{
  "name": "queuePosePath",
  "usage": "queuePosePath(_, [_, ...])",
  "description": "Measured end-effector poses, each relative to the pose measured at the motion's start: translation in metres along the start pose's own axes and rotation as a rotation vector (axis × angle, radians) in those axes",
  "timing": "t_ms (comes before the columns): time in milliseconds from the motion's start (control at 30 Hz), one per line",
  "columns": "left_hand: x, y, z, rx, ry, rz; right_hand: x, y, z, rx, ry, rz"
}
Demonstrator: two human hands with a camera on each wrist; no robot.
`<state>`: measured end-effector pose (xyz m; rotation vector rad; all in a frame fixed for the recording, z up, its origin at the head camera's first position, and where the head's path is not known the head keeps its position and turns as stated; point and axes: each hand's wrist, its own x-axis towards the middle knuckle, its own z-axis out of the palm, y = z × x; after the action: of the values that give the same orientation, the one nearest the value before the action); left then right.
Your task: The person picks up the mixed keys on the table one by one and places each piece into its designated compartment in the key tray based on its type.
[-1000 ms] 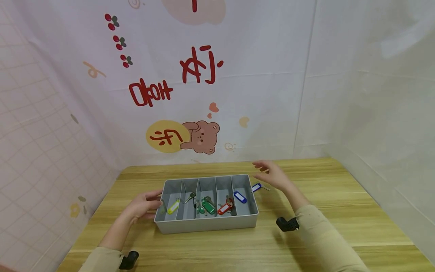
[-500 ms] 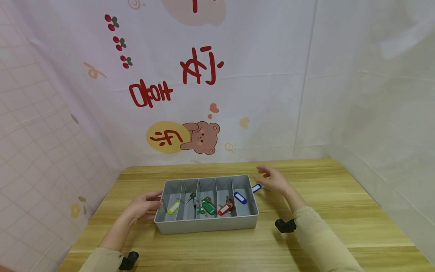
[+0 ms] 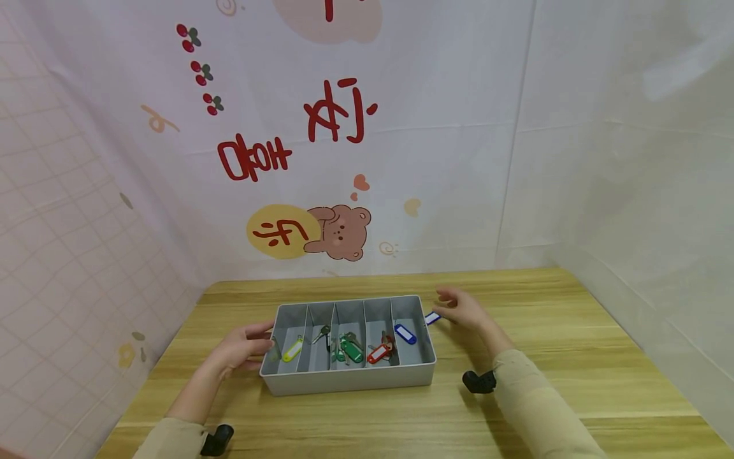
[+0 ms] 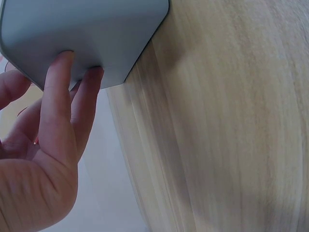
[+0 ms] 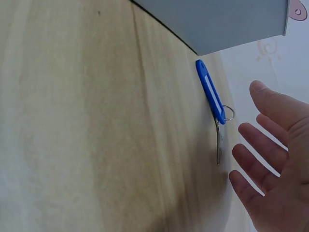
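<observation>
A grey divided tray [image 3: 350, 380] sits on the table. The left hand [image 3: 243, 347] rests its fingertips against the tray's left end wall; in the left wrist view its fingers [image 4: 60, 106] are fairly straight there. Just off the tray's right end lies a key with a blue tag [image 3: 432, 317], its key [image 5: 218, 145] and ring plain in the right wrist view. Over it hovers the right hand [image 3: 463, 309], fingers spread and slightly bent, apart from the tag and holding nothing. Another blue tag [image 3: 405, 333] lies in the tray's rightmost compartment.
Other compartments hold a red tag [image 3: 378, 352] with keys, green tags [image 3: 352, 350] with keys, a loose-looking key [image 3: 322, 333] and a yellow tag [image 3: 293, 349]. A printed curtain [image 3: 436, 159] hangs behind the wooden table [image 3: 401, 421].
The right hand has moved down and slightly right, coming closer to the blue-tagged key beside the tray. The left hand and the tray stay where they were.
</observation>
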<state>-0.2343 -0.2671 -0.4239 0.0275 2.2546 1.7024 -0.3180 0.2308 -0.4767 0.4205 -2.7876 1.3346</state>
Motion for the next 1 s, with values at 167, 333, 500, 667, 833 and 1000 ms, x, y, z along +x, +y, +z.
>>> queuePosePath(167, [0.0,0.0,0.0,0.003,-0.003,0.004,0.001,0.004,0.003,-0.014,0.009,-0.008])
queuePosePath(333, [0.0,-0.001,-0.001,0.001,-0.009,0.007,0.001,0.003,0.006,-0.047,0.012,-0.023])
queuePosePath(500, [0.001,-0.002,-0.001,-0.001,-0.014,0.002,0.002,0.004,0.009,-0.09,0.031,-0.002])
queuePosePath(667, [0.001,-0.002,-0.001,-0.009,-0.014,-0.003,0.003,0.005,0.011,-0.13,0.051,0.002])
queuePosePath(833, [0.0,-0.001,0.0,-0.008,-0.014,0.002,0.003,0.004,0.013,-0.166,0.073,0.023])
queuePosePath(1000, [-0.001,0.0,0.0,-0.003,-0.011,0.0,0.002,0.001,0.013,-0.183,0.078,0.014])
